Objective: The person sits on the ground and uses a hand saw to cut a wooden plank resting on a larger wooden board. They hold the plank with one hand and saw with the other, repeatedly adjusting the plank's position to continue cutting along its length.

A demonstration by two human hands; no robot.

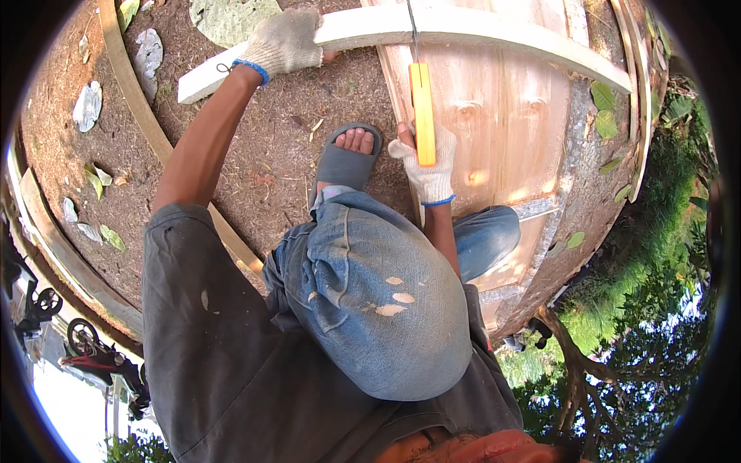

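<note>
A long pale wooden plank (pixel 502 37) runs crosswise in front of me. My left hand (pixel 284 42), in a knitted glove with a blue cuff, is closed around it near its left end. My right hand (pixel 432 163), gloved the same way, grips the yellow handle of a handsaw (pixel 421 116). The thin dark saw blade is seen nearly edge-on and lies across the plank, pointing away from me. Under the plank's right part is a wide wooden panel (pixel 494 116). The fingers of my right hand are partly hidden by the handle.
My sandalled foot (pixel 349 158) stands on the bare ground left of the panel. A long narrow wooden strip (pixel 147 116) lies farther left, among large fallen leaves (pixel 88 106). Parked motorbikes (pixel 93 347) show at the lower left, and greenery (pixel 617 309) at the right.
</note>
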